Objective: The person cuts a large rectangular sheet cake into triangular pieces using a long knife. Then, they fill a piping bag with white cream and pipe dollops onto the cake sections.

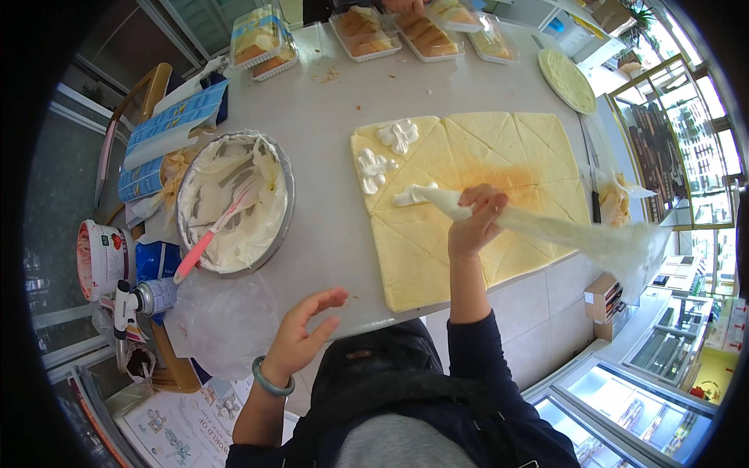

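My right hand (pixel 477 219) grips a clear piping bag (pixel 550 231) of white cream above a flat yellow sponge cake sheet (pixel 421 263). The bag's tip meets a short strip of piped cream (pixel 409 195) on the sheet's left part. Two white cream clusters, one at the top left (pixel 399 136) and one on the left edge (pixel 373 169), sit nearby. Scored lines divide the sheet into triangles, and its middle is browned. My left hand (pixel 310 324), with a bangle on the wrist, hovers by the table's front edge, fingers apart and holding nothing.
On the left stands a metal bowl (pixel 281 234) of whipped cream with a pink-handled spatula (pixel 205 245). Beyond it are a tub (pixel 105 257) and a blowtorch (pixel 140 301). Packed cakes (pixel 363 35) line the far side, near another person's hand (pixel 404 6). A knife (pixel 594 187) and round cake layer (pixel 566 81) lie right.
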The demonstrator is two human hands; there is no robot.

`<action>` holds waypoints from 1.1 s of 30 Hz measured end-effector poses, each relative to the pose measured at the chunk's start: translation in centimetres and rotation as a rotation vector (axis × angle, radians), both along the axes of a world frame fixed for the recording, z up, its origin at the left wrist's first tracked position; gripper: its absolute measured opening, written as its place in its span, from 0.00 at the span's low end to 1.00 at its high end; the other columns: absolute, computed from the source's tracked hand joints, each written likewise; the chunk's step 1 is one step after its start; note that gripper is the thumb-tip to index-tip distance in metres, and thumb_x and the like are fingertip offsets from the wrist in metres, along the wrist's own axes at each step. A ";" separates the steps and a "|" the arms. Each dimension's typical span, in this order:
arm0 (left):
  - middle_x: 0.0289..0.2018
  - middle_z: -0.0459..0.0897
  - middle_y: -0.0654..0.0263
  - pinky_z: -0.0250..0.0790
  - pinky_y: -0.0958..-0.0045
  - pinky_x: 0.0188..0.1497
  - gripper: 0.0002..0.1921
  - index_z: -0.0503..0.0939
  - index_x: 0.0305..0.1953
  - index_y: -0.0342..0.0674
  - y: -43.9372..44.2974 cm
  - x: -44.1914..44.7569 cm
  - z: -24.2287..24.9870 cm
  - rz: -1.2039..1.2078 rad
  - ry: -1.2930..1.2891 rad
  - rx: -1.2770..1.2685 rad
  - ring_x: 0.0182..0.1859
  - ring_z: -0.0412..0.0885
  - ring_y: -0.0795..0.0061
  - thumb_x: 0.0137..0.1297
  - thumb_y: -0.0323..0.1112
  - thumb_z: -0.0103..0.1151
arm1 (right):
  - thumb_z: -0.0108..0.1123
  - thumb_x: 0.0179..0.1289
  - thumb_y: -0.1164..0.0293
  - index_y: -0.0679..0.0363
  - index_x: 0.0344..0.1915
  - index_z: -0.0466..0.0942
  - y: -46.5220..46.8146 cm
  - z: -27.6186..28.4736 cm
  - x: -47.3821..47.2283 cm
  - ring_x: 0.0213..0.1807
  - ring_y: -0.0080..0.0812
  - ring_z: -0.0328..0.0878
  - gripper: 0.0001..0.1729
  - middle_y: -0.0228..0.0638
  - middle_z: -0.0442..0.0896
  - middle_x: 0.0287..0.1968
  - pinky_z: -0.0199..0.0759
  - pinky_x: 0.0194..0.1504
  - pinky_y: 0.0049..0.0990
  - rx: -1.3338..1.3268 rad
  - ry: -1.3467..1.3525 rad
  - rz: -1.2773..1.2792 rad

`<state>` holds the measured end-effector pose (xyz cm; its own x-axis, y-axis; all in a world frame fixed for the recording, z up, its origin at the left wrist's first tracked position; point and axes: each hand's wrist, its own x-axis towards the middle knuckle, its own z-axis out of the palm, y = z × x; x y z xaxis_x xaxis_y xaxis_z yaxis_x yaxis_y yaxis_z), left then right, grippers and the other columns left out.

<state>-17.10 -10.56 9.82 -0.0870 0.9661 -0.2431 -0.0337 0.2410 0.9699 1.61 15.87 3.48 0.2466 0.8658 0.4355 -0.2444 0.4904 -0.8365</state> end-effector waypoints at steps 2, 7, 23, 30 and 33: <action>0.60 0.79 0.56 0.65 0.65 0.68 0.22 0.71 0.64 0.31 -0.1 0.0 -0.1 0.003 0.006 -0.007 0.63 0.77 0.66 0.70 0.26 0.57 | 0.41 0.81 0.58 0.58 0.23 0.62 0.5 0.3 -0.7 0.23 0.22 0.59 0.26 0.29 0.66 0.20 0.54 0.29 0.24 -0.028 -0.032 -0.012; 0.61 0.78 0.56 0.63 0.63 0.70 0.22 0.69 0.66 0.31 -0.9 -0.1 -0.4 0.017 -0.035 -0.051 0.64 0.75 0.66 0.72 0.26 0.54 | 0.40 0.81 0.59 0.57 0.22 0.62 0.8 1.1 -0.6 0.22 0.21 0.58 0.26 0.28 0.64 0.18 0.53 0.27 0.24 0.001 -0.056 0.019; 0.50 0.83 0.61 0.71 0.71 0.58 0.14 0.77 0.57 0.32 -0.3 2.7 -4.8 0.287 -0.084 -0.040 0.50 0.80 0.73 0.75 0.29 0.51 | 0.45 0.78 0.46 0.55 0.27 0.60 9.8 5.3 3.9 0.20 0.30 0.67 0.28 0.31 0.65 0.19 0.73 0.30 0.35 0.058 0.062 -0.044; 0.36 0.82 0.62 0.72 0.73 0.40 0.11 0.81 0.46 0.33 1.8 4.4 -10.1 0.497 0.365 0.123 0.35 0.78 0.73 0.76 0.31 0.48 | 0.44 0.79 0.48 0.56 0.27 0.61 15.5 1.1 3.5 0.15 0.28 0.65 0.28 0.31 0.63 0.17 0.66 0.20 0.29 -0.082 0.029 0.204; 0.35 0.82 0.60 0.72 0.72 0.40 0.11 0.81 0.44 0.33 2.3 4.7 -11.1 0.496 0.476 0.168 0.35 0.79 0.69 0.74 0.32 0.50 | 0.44 0.80 0.50 0.56 0.27 0.61 14.6 1.0 3.9 0.15 0.27 0.64 0.26 0.30 0.62 0.17 0.65 0.19 0.29 -0.114 -0.084 0.228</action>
<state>-12.42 -8.31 -1.24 -0.5868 0.8058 0.0796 0.3365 0.1532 0.9291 5.48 30.52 4.51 0.0070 0.9394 0.3426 -0.2653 0.3321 -0.9052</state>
